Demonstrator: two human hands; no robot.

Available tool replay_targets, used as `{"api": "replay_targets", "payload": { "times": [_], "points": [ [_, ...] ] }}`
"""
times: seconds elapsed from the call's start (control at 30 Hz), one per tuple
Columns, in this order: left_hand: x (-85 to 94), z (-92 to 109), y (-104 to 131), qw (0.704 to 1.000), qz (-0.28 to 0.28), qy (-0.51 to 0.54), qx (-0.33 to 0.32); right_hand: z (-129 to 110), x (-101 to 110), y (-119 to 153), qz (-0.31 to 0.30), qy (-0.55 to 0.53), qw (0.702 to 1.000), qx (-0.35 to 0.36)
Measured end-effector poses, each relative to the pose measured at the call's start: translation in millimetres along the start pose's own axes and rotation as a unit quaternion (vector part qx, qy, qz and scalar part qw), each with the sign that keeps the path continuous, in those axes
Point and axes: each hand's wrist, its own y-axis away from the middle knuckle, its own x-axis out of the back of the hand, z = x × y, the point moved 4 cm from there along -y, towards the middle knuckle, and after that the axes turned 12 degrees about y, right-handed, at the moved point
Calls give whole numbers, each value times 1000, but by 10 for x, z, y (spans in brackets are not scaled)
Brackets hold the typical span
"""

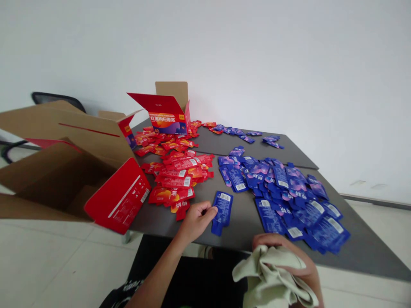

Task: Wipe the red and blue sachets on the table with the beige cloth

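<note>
At left, an open carton (118,199) stands beside red sachets (180,171); a bumped flap might scatter them. The left hand (197,220) has its fingers curled closed on the left edge of a blue sachet (224,209), near the front of the counter (242,220); so marginal a pinch could slip. Cloth (271,280) hides the right hand's (285,243) fingers, so I cannot tell their state; it could snag the blue heap (285,184)
</note>
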Motion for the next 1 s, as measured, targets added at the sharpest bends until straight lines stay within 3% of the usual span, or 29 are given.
{"api": "replay_targets", "payload": {
  "times": [0.1, 0.37, 0.67, 0.8, 1.0],
  "points": [
    [8, -5, -2, 1000, 2, -3, 3, 12, -27, 3, -14, -12, 1000, 8],
    [22, -29, -4, 1000, 13, -19, 10, -94, -118, 9, 30, -78, 996, 14],
    [27, 9, -2, 999, 32, -31, 17, -159, -80, -80, -13, -55, 997, 45],
    [31, 16, 4, 999, 36, -30, 18, -231, -122, -129, -65, -46, 995, 59],
    [50, -19, 9, 999, 34, -28, 15, -205, -81, -120, -26, -37, 996, 74]
  ]
}}
